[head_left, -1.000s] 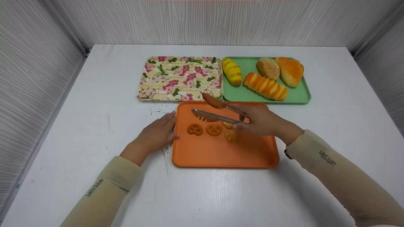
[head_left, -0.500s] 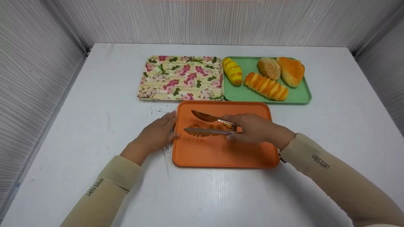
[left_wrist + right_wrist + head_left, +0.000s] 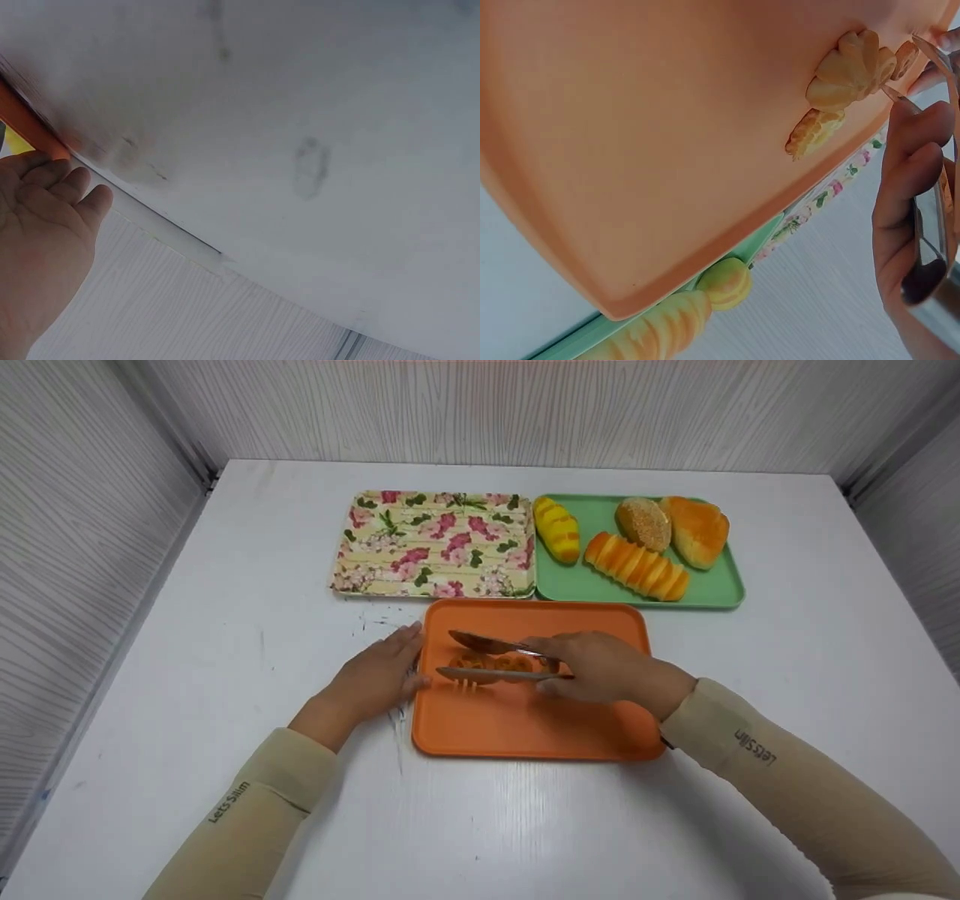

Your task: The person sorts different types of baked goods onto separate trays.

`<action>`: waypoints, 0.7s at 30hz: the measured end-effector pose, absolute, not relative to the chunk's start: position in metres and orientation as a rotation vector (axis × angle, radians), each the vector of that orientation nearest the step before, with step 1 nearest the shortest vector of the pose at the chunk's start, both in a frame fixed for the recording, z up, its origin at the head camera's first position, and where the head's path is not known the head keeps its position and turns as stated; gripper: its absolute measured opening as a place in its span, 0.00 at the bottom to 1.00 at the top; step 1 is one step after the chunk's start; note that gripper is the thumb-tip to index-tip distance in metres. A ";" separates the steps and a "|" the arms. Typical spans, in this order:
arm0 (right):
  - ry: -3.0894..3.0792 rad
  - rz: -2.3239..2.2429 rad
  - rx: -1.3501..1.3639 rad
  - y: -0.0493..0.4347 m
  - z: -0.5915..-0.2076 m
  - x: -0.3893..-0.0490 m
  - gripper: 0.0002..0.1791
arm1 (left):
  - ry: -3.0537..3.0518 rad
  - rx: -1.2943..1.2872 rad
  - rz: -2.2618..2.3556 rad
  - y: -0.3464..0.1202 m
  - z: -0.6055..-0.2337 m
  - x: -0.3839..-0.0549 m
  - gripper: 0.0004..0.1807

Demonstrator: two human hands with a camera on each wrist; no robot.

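Listener: What lay at the heart of the scene?

Describer: A pair of metal tongs (image 3: 487, 644), above the middle of an orange tray (image 3: 480, 727). Taking twelve as the side farthest from the person, their tips pointed to nine o'clock. The two jaws stood apart, and between them showed two brown pretzel shapes: one pretzel (image 3: 470, 660) near the tips, the other pretzel (image 3: 514, 663) beside it toward three o'clock. I could not tell whether the metal touched them.

Listener: And the hands?

Describer: The right hand (image 3: 600, 667) came in from four o'clock, its fingers curled round the tongs. The left hand (image 3: 373, 679) was at the tray's nine o'clock edge, fingers fairly straight and resting against the rim.

Listener: Was anything else on that tray?

Describer: Yes. The right wrist view showed a ribbed golden piece (image 3: 846, 73) and a yellow crinkled piece (image 3: 814, 133) close beside it; from the head, the right hand and tongs mostly hid them.

Listener: What was farther out?

Describer: At eleven o'clock was a floral tray (image 3: 442, 547); at one o'clock, a green tray (image 3: 709, 581). On the green one, a yellow striped bread (image 3: 556, 529) lay at nine, a sesame bun (image 3: 643, 525) at twelve, a smooth golden bun (image 3: 699, 531) at two, and a ridged loaf (image 3: 637, 567) near the center. Everything sat on a white surface (image 3: 480, 825), with a pale wood-grain wall (image 3: 510, 405) at twelve.
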State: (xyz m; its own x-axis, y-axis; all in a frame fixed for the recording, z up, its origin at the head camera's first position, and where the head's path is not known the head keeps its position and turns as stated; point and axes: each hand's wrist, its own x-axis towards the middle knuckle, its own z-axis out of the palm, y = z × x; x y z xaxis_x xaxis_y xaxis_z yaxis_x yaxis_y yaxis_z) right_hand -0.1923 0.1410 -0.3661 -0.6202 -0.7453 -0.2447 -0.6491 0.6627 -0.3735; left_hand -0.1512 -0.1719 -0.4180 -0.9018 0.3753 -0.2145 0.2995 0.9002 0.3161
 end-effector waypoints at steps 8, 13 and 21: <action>2.529 -0.322 -1.145 0.139 -0.366 -0.191 0.33 | 2.788 0.511 0.407 -0.172 -0.418 -0.152 0.42; 2.541 -0.305 -1.141 0.137 -0.367 -0.191 0.32 | 2.793 0.518 0.403 -0.171 -0.418 -0.152 0.42; 2.554 -0.322 -1.140 0.137 -0.369 -0.191 0.30 | 2.791 0.522 0.404 -0.171 -0.418 -0.152 0.42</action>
State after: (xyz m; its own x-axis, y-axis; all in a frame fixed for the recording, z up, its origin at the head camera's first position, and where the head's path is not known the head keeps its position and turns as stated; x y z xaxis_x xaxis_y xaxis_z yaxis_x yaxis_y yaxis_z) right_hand -0.1908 0.1369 -0.3694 -0.6278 -0.7521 -0.2005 -0.6789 0.6551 -0.3316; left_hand -0.1522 -0.1711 -0.4184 -0.8977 0.3858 -0.2128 0.3097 0.8960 0.3182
